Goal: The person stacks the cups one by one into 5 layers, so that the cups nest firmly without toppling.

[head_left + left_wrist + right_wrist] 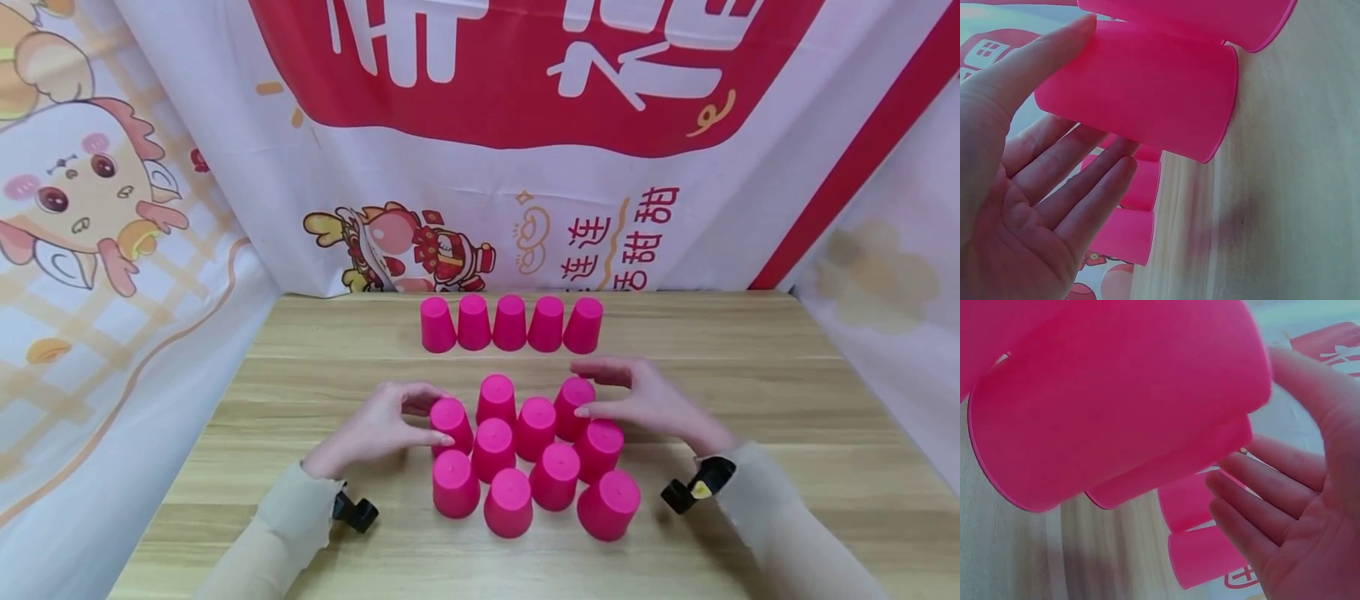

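Note:
Several upside-down pink cups stand close together in the middle of the table. My left hand (386, 421) is at the leftmost cup of the middle rows (448, 421), thumb across its near side and fingers round the back. In the left wrist view the thumb tip lies on that cup (1141, 87), which partly hides the fingers. My right hand (641, 398) reaches round the cup at the cluster's back right (573, 404), its thumb against the near side and fingers extended behind. In the right wrist view those fingers (1272, 487) look fairly straight, and a nearer cup (1129, 400) blocks part of the view.
Behind the cluster, a straight row of several more upside-down pink cups (510, 323) stands near the back edge. The wooden table (300, 367) meets printed cloth (465, 175) at the back and sides. Front cups (508, 502) stand nearest the person.

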A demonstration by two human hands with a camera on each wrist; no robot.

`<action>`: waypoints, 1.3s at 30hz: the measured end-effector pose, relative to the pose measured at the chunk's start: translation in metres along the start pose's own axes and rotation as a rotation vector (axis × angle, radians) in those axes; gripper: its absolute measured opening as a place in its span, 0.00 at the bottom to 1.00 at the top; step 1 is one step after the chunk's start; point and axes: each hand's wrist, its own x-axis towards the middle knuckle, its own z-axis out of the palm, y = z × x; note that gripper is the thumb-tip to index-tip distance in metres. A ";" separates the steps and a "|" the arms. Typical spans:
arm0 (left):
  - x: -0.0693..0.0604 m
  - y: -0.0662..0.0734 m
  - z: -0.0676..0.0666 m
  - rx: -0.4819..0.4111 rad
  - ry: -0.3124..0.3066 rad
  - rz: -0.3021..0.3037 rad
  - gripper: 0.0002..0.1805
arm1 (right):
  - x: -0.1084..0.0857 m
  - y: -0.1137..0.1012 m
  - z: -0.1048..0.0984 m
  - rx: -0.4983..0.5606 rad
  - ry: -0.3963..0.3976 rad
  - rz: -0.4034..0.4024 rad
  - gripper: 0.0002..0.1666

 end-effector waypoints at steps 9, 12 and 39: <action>0.001 0.002 0.000 -0.006 -0.020 -0.003 0.31 | 0.006 0.000 0.003 -0.012 -0.037 0.007 0.34; 0.001 0.001 0.001 -0.005 -0.027 0.005 0.31 | 0.007 0.000 0.003 -0.018 -0.034 0.003 0.33; 0.007 -0.009 -0.008 0.033 0.014 0.035 0.33 | 0.005 0.003 0.005 0.002 -0.023 -0.033 0.37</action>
